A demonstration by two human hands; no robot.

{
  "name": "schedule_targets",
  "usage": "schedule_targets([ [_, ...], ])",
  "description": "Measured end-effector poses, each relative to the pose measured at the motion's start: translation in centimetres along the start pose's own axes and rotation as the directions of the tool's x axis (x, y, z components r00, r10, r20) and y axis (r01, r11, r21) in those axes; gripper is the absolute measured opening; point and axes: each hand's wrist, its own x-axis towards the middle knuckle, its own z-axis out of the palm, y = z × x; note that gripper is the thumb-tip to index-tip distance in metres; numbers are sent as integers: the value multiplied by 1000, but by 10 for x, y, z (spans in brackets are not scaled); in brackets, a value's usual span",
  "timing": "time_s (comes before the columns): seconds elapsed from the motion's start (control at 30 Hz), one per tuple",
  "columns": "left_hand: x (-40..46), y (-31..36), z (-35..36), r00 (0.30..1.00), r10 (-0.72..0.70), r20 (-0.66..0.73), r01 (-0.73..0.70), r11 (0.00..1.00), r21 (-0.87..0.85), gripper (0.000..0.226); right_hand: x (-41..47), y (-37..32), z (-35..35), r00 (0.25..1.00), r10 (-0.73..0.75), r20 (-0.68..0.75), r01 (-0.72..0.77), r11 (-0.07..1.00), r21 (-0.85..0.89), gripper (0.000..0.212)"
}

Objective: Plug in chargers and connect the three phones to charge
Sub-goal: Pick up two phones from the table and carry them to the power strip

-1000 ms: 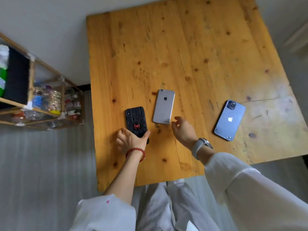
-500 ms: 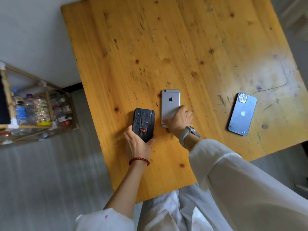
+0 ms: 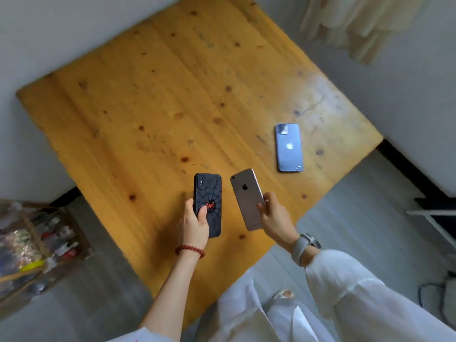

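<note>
My left hand (image 3: 195, 224) grips a phone in a black case with a red spider (image 3: 209, 197), lifted off the wooden table (image 3: 153, 114) with its back facing me. My right hand (image 3: 275, 219) holds a grey phone (image 3: 246, 196) by its lower edge, also raised and back up. The two phones hang side by side above the table's near edge. A blue phone (image 3: 288, 146) lies back up on the table further right, apart from both hands. No charger or plug is in view.
A wooden rack with bottles and jars (image 3: 32, 245) stands on the floor at the left. A dark cable (image 3: 434, 292) lies on the floor at the lower right, next to a white frame (image 3: 434, 218). A pale curtain (image 3: 357, 23) hangs at the top right.
Both hands closed on their phones and lifted them off the table. The view has swung, so the table now sits turned and the blue phone appears nearer.
</note>
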Motion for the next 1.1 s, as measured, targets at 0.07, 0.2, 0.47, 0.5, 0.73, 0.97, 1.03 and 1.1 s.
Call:
schedule_targets([
  [0.07,-27,41,37,981,116,152,-111,993,-38,34,-38,48,-38,985,80,-155,-65,993,98,4],
  [0.2,-49,72,73,941,271,205,-279,960,13,26,-74,88,-65,946,184,-266,-117,961,249,14],
  [0.47,-249,145,231,649,510,564,-596,802,-39,20,-259,283,-138,636,518,-571,-198,826,529,15],
  [0.5,-280,147,251,605,523,600,-623,780,-51,19,-287,308,-141,581,564,-587,-222,803,553,16],
  [0.73,-472,157,372,220,478,850,-766,625,-153,19,-454,443,-148,155,826,-541,-235,563,792,21],
  [0.97,-619,164,493,-114,366,924,-845,454,-284,17,-553,539,-156,-155,926,-343,-80,334,939,22],
  [1.03,-664,168,534,-174,334,926,-847,429,-314,16,-575,575,-166,-204,935,-289,-47,286,957,22],
  [1.1,-711,175,577,-224,306,925,-844,414,-341,18,-598,616,-182,-244,939,-241,-12,246,969,21],
])
